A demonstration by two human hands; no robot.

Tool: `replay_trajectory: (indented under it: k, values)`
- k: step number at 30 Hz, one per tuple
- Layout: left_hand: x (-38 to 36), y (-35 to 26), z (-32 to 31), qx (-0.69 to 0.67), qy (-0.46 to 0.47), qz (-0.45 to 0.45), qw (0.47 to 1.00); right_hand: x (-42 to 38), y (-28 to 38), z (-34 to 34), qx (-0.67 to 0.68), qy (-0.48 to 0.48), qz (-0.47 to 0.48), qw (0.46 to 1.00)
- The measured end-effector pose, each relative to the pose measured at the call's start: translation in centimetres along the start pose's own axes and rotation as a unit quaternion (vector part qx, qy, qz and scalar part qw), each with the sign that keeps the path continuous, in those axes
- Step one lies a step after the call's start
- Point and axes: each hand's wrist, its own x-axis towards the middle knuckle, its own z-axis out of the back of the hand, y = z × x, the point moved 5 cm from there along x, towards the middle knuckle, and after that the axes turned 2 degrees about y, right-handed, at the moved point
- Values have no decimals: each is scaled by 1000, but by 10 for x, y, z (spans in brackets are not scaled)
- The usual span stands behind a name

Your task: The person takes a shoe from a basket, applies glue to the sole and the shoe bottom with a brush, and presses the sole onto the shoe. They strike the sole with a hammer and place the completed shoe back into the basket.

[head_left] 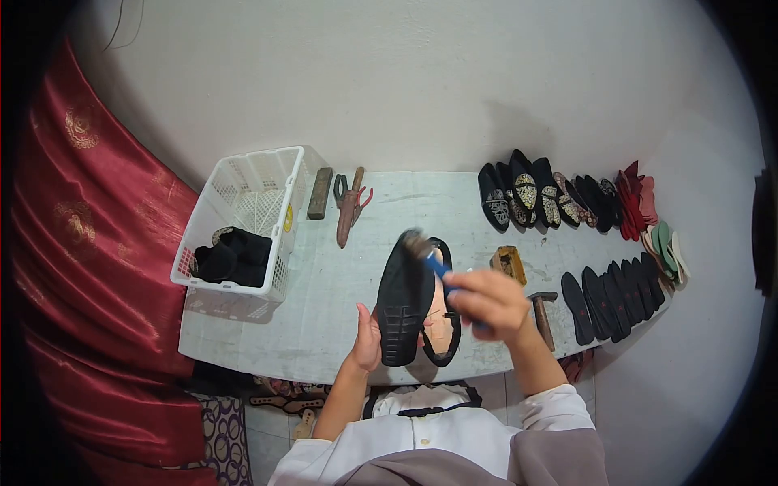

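My left hand (369,338) holds a black shoe sole (399,312) by its heel end, with the ridged heel pattern facing up. My right hand (493,304) is closed round the blue handle of a brush (438,263). The brush's bristles, smeared by motion, are at the upper right edge of the sole, near the toe. Just right of the sole, partly behind it, is a black shoe upper (442,348) with a tan inside. Whether my left hand also touches that upper is hidden.
A white basket (279,219) with black shoes stands at the left. Beside it lie a dark block (320,194) and pliers (340,188). At the right are a yellow container (508,263), a hammer (543,320), black soles (600,304) and several shoes (523,190).
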Motion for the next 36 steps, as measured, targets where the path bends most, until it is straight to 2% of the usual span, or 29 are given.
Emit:
replay_trajectory:
  k: [1,2,5,8,9,13,15,16,17,18,21,24,25,26,28,30,31,34,35,36]
  values:
    - [-2,1,3,2,-8,4,1000,7,-3,8,-35,2,-19,999]
    - [-2,1,5,5,-15,7,1000,7,4,2,-3,13,12,1000]
    - [-8,2,16,-72,-234,22,969,9,35,-22,59,44,107,991]
    - [-7,-12,9,6,-25,-16,1000,15,6,-11,48,14,50,997]
    - [-9,-13,10,15,-35,-16,999,16,-3,-6,5,22,27,999]
    - [-15,-18,13,19,-100,-5,995,19,33,-25,39,61,114,991]
    - [-17,-15,21,-3,-125,-11,992,17,15,-23,104,41,79,991]
    - [-17,-15,21,-1,-98,-12,995,17,5,-20,136,31,59,988]
    - [-17,-16,20,-1,-70,-14,997,18,-2,-18,35,31,39,998]
    - [-16,-17,18,0,-43,-17,999,18,-7,-18,42,35,38,998]
    - [-18,-23,18,-7,-166,-12,986,15,26,-34,95,54,110,988]
    - [-18,-27,16,28,-135,-9,990,17,16,-31,133,63,88,985]
    - [-17,-23,18,-10,-58,-1,998,20,4,-27,114,40,75,990]
    - [-18,-22,19,-1,-62,4,998,19,-3,-24,39,30,52,997]
    - [-17,-22,19,18,-67,11,998,20,1,-23,83,16,36,996]
    - [-17,-24,19,33,-188,-1,982,24,29,-29,125,44,103,986]
    - [-21,-25,21,41,-249,-3,968,20,33,-34,116,25,117,986]
    - [-16,-25,17,20,-58,13,998,26,2,-20,60,10,42,997]
    - [-15,-26,16,23,-58,4,998,27,-3,-17,36,3,37,999]
    - [-15,-28,15,20,-97,-1,995,26,3,-19,62,11,56,996]
